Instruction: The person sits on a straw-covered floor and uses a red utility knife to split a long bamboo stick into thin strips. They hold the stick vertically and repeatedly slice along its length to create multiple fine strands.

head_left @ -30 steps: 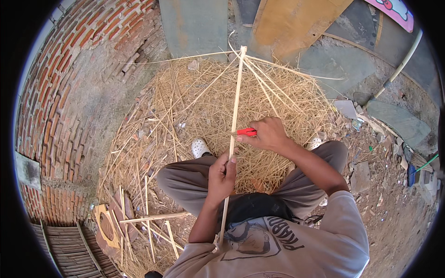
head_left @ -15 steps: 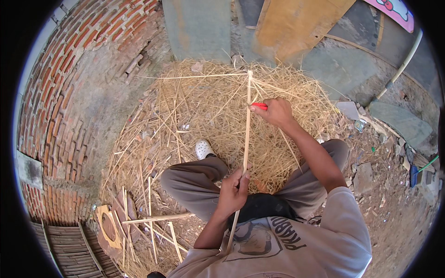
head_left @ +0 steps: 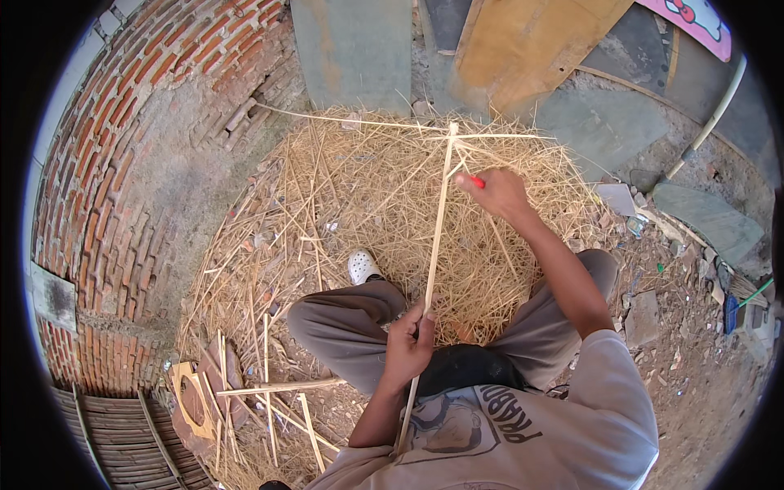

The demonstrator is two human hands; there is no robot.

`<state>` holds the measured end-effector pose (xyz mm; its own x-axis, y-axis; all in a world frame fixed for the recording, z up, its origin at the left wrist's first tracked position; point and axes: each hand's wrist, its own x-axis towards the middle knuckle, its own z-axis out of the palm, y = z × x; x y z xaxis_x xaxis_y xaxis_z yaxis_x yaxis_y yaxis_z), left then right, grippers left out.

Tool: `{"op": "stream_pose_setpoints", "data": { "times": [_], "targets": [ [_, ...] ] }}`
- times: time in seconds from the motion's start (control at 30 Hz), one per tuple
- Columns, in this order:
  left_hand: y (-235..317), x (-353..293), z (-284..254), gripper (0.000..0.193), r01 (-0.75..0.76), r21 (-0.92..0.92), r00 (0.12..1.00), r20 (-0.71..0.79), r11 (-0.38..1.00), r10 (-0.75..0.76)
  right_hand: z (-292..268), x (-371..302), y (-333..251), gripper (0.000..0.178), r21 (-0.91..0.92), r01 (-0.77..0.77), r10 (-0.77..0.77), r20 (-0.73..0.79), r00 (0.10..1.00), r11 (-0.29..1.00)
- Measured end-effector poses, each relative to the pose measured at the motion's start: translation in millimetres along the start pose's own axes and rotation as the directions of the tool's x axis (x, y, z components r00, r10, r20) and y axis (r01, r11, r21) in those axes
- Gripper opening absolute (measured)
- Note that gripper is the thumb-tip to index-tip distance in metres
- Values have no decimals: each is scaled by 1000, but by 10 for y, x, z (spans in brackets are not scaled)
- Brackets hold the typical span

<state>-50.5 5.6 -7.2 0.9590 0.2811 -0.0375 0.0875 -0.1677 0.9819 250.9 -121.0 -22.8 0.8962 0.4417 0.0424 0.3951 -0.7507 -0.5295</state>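
Long pale strip [head_left: 440,220]: slants from six o'clock, by the grey shirt [head_left: 563,433], up to its tip at one o'clock; thin slivers [head_left: 506,135] spread from there.
Left hand [head_left: 408,339]: at six o'clock, thumb and fingers pinching the strip.
Right hand [head_left: 500,193]: at two o'clock, gripping a red-handled tool [head_left: 478,181] just beside the strip; blade contact cannot be told.
Shavings [head_left: 384,188]: heaped toward twelve.
Brick wall [head_left: 106,196]: rises at nine.

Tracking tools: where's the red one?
Head view: the red tool is in the right hand, right of the long pale strip, near its upper end.
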Motion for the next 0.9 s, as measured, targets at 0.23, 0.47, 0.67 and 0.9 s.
{"op": "stream_pose_setpoints", "data": {
  "times": [0.23,0.47,0.67,0.9],
  "targets": [
    [124,-75,-21,36,-64,44,992,112,997,59,21,-396,-164,74,-7,246,-246,-72,967,969],
    [161,-172,-22,37,-58,4,985,161,998,56,229,-220,-48,74,-70,305,-312,-164,936,950],
    [164,-226,-4,39,-139,46,975,181,989,129,286,23,44,74,28,228,-209,-306,929,973],
    [168,-264,83,36,-132,68,979,166,989,119,197,287,340,77,-193,149,-219,-422,880,970]
  ]
}}
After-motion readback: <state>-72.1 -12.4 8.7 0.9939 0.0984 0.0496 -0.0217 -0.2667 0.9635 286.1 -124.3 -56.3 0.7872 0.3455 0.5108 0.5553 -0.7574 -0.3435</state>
